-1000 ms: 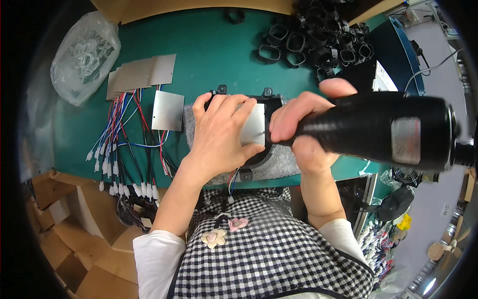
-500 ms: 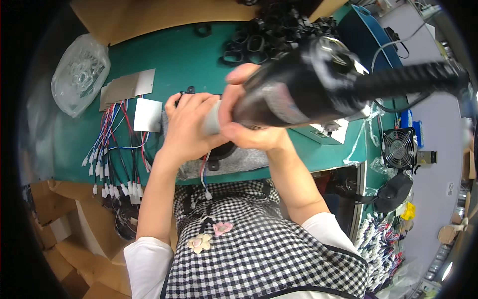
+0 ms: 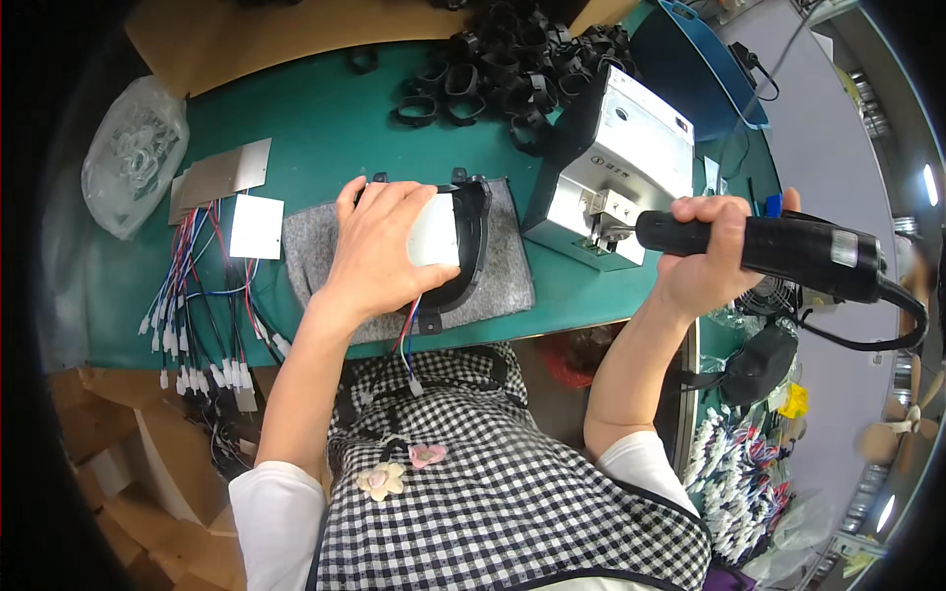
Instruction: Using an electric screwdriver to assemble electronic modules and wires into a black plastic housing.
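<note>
My left hand (image 3: 379,251) grips a white flat panel (image 3: 434,233) seated in a black plastic housing (image 3: 473,236), thumb at its lower edge and fingers over the far side. Coloured wires with a white connector (image 3: 416,387) hang from the housing over the table edge. The housing rests on a grey felt mat (image 3: 507,266). Out to the right, my right hand (image 3: 709,251) is wrapped round a black electric screwdriver (image 3: 778,254), held nearly level. Its tip points left into the front outlet of a metal screw feeder (image 3: 631,163); whether a screw is on the tip is too small to tell.
Panels with wires (image 3: 227,177) lie left of the mat, beside a clear bag of rings (image 3: 138,148). Black plastic rings (image 3: 503,69) are heaped at the back, near a blue bin (image 3: 690,59). A black fan (image 3: 769,295) and white-tipped wire bundles (image 3: 734,473) sit at right.
My right hand has carried the screwdriver from above the panel, close to my left hand, rightward to the screw feeder. My left hand stays on the panel.
</note>
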